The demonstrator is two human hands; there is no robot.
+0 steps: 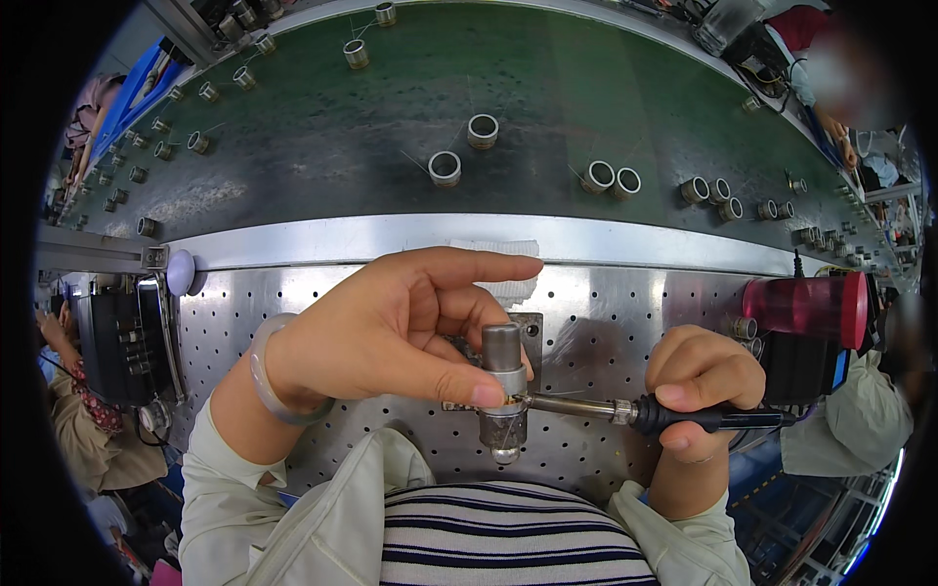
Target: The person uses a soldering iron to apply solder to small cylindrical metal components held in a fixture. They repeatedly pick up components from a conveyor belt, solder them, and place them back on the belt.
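A steel cylinder (502, 345) stands on the bench in front of me, with a paler ring (507, 381) around its middle and a rounded shiny lower end. My left hand (391, 327) pinches it at the ring: the thumb lies on the near side, other fingers go behind, and the index finger points out to the right above. In my right hand (705, 376) is a soldering iron (664, 418) with a black handle. Its metal tip meets the cylinder just below the ring, beside my left thumb; the exact contact is too small to tell.
A perforated metal bench top (596, 322) lies below, with a white ribbed cloth (508, 289) behind my left hand. Beyond the metal rail runs a green belt (547, 88) bearing many scattered rings (445, 169) with fine wires. A red translucent container (806, 309) stands right; other people work on both sides.
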